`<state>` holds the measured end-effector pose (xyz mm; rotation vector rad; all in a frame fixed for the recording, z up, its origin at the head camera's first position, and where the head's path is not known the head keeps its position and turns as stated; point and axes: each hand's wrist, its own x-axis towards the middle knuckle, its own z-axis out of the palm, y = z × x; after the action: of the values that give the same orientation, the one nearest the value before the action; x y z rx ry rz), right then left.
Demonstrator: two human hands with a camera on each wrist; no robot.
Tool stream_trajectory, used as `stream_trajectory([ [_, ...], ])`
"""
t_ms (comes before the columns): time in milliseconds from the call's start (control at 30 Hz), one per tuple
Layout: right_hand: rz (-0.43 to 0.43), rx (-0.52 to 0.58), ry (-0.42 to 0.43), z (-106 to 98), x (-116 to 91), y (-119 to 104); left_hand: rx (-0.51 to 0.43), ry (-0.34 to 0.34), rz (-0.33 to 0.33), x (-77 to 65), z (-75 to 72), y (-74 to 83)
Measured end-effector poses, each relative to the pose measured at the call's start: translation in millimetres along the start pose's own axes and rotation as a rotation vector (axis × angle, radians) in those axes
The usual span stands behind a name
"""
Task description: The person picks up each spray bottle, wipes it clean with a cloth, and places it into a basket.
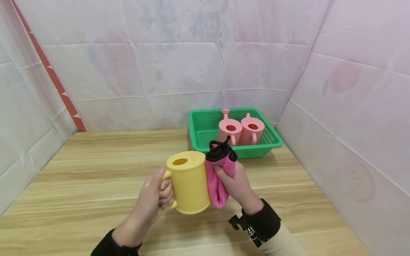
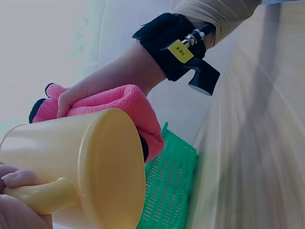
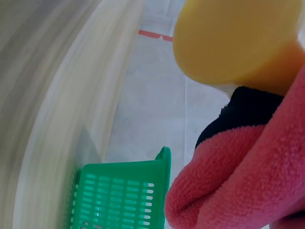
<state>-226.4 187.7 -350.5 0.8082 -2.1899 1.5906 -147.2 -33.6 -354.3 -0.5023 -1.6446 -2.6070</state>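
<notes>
A yellow watering can (image 1: 192, 185) is held off the table, its flat base (image 2: 116, 171) facing the left wrist camera. My left hand (image 1: 153, 195) grips its handle (image 2: 45, 195), fingers curled round it. A bunched pink cloth with black edging (image 1: 217, 177) is in my right hand (image 1: 237, 181), thumb on the near side. The cloth lies against the can's right side. In the right wrist view the pink cloth (image 3: 248, 176) covers most of the hand, with the yellow can (image 3: 238, 43) just above it. The can's spout is hidden.
A green plastic basket (image 1: 200, 147) stands at the back right of the wooden table (image 1: 96, 177). Two pink watering cans (image 1: 225, 137) sit upright side by side in its right part. Pale printed sheeting (image 1: 173, 71) hangs behind and along both sides.
</notes>
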Motion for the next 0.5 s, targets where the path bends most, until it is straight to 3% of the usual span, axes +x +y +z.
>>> stream_trajectory([
  [200, -0.047, -0.012, 0.027, 4, -3, 3, -0.024, 0.003, 0.002, 0.0, -0.9, -2.2],
  [500, 0.082, 0.150, -0.041, 14, -14, 5, -0.025, 0.066, -0.010, 0.2, -3.5, -0.4],
])
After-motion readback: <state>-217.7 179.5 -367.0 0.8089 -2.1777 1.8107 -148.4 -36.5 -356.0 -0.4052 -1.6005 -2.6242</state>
